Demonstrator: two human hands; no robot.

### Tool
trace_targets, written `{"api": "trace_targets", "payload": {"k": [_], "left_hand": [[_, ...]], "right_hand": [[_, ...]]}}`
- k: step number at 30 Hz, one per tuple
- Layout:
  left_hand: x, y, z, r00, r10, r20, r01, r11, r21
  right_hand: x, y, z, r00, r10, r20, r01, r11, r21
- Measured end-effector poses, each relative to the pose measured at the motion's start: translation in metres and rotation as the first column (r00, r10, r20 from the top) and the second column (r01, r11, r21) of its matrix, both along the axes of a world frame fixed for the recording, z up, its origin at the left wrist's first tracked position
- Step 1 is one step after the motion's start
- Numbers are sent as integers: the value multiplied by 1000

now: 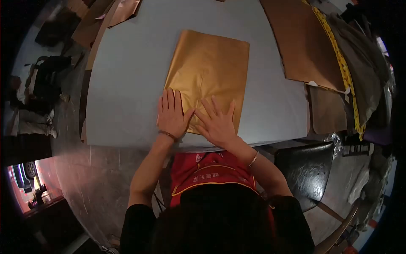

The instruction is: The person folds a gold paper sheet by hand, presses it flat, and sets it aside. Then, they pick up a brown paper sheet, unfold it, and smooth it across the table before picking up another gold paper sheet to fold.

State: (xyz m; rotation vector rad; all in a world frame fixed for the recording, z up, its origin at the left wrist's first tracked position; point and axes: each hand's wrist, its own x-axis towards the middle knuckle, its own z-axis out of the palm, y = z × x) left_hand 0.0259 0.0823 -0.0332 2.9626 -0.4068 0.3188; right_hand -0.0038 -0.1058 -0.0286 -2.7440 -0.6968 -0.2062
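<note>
A gold, shiny flat sheet or bag [211,63] lies on the grey-covered table [122,84], with soft creases running through its middle. My left hand [172,113] rests palm down over its lower left edge, fingers stretched toward the far side. Flat on the lower middle and right of the gold piece is my right hand [218,120], its fingers spread. The two thumbs nearly meet at the centre. Neither hand grips anything. Part of the near edge of the gold piece is hidden beneath my hands.
Brown cardboard [311,46] lies along the table's right side, beside a yellow strip [338,55] and dark cloth [355,63]. More brown sheets [124,12] sit at the far left corner. A black chair [304,169] stands close on my right.
</note>
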Motion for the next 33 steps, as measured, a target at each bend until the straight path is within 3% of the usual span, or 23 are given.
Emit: {"api": "trace_targets", "payload": {"k": [5,7,9,11,14,15,17,19,21,23,25,29,33], "left_hand": [[0,1,-3,1000,-24,2,24,999,28],[0,1,-2,1000,-4,-15,4,1000,21],[1,0,0,1000,-1,-14,2,1000,28],[-1,-2,4,999,16,-42,-16,1000,10],[0,1,-6,999,-4,34,4,1000,10],[0,1,-7,1000,16,-19,-15,999,45],[0,1,-6,996,55,-65,-51,996,69],[1,-1,-1,993,105,-44,-104,994,35],[0,-3,8,988,32,-152,-39,998,-44],[-1,-3,6,989,73,-129,-78,996,-32],[-1,-3,11,993,40,-112,-48,997,-66],[-1,-3,17,990,59,-130,-67,996,-59],[-1,-3,22,987,71,-142,-82,994,-77]], "right_hand": [[0,-3,3,998,7,-63,-5,999,32],[-2,-8,7,997,-2,-78,12,992,127],[0,-14,12,975,-37,-221,138,874,466],[7,-12,21,975,-39,-219,138,879,457],[38,7,38,984,173,-36,-154,938,311],[53,12,36,978,207,-16,-192,932,308],[87,27,25,914,406,23,-404,898,177],[114,34,22,863,503,52,-505,852,136],[139,37,19,782,623,-6,-622,782,45],[154,40,19,754,656,-44,-654,755,41],[163,43,20,706,704,81,-708,704,54],[173,46,13,691,716,101,-716,697,-37],[187,40,16,663,742,-104,-746,665,-14]]}}
